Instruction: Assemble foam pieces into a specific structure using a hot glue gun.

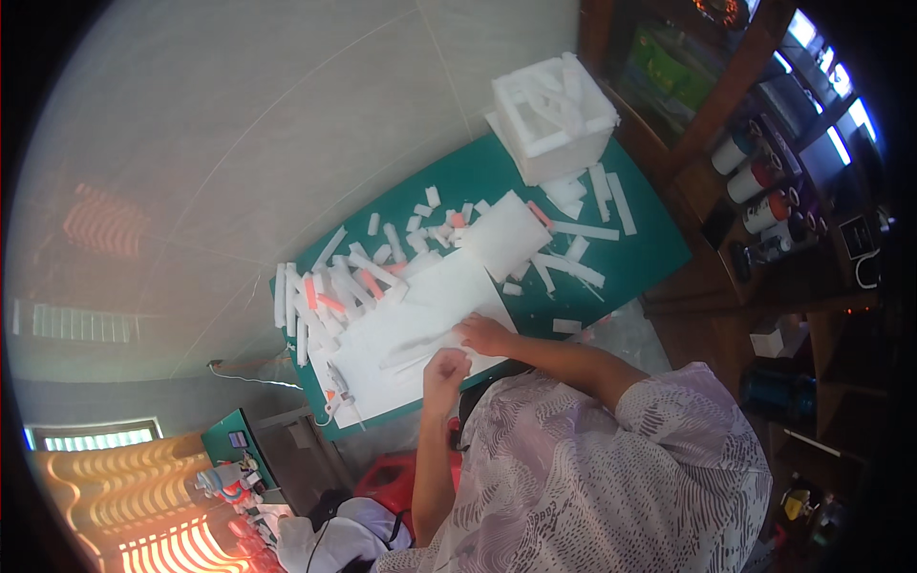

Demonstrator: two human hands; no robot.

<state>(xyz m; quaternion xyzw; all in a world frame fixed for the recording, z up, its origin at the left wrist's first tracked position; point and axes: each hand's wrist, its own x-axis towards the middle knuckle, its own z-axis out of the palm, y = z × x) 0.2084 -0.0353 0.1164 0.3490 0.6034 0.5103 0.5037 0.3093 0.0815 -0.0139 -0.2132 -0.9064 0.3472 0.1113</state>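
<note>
Patterned shirt (611, 458) is nearest; beyond it, left hand (445, 369) and right hand (483, 334) are close together near the white sheet (382, 334) on green desk (645, 244); fingers look curled, I cannot tell whether pinching something; foam strips (346, 290) lie heaped left.

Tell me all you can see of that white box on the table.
The white box looks like foam, thick-walled, with an open top. White strips lie jumbled in the opening, some rising above the rim. It stands upright on the green table, at its far right end; loose white pieces lie by its base. Neither the left hand nor right hand touches it.
</note>
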